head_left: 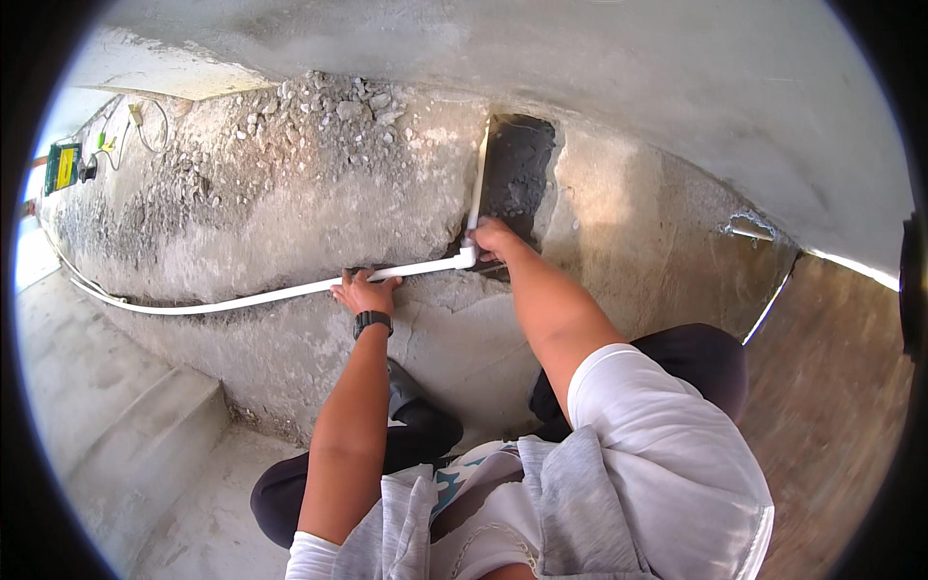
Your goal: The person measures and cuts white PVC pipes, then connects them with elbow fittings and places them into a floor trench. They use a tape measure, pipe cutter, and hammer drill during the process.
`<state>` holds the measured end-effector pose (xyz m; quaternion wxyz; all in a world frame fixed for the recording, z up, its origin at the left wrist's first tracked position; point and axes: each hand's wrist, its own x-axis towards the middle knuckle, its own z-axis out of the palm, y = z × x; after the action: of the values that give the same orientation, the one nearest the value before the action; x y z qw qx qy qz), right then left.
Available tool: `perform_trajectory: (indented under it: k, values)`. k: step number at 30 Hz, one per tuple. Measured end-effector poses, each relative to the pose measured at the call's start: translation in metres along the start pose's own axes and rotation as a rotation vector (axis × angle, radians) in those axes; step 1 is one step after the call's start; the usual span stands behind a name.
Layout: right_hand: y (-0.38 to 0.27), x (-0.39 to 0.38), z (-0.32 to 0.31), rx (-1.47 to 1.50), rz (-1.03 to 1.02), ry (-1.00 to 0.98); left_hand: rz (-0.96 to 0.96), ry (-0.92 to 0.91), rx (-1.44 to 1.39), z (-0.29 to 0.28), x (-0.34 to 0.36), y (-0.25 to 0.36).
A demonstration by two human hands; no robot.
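A long white plastic pipe (251,300) runs across the concrete floor from the far left to a white elbow fitting (468,253). My left hand (367,292), a black watch on its wrist, grips the pipe a little left of the elbow, its fingers reaching over it. At the elbow, my right hand (493,240) is closed around the joint, where a second white pipe (478,174) rises along the left edge of a dark rectangular recess (520,164). Parts of the right fingers are hidden behind the fitting.
Loose rubble (329,116) lies beyond the pipe. A green and yellow box (63,167) with cables stands at far left. Concrete steps (145,425) descend at lower left; a brown board (822,387) stands at right. My knees are close below my arms.
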<state>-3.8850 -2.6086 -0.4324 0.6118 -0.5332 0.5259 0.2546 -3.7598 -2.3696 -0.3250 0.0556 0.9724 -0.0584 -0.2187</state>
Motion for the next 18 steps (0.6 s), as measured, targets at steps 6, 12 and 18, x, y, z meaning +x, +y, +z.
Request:
perform_trajectory:
  k: [6, 12, 18]
  values:
    - [-0.008, -0.018, -0.003, 0.19, 0.024, -0.01, 0.034, 0.023, -0.005, 0.001, -0.003, -0.004]
    - [-0.002, -0.022, -0.014, 0.076, 0.014, 0.015, 0.035, 0.0, 0.018, 0.005, -0.009, 0.0]
    - [0.008, -0.017, -0.018, -0.027, 0.05, 0.102, 0.034, -0.005, 0.034, 0.008, -0.017, 0.006]
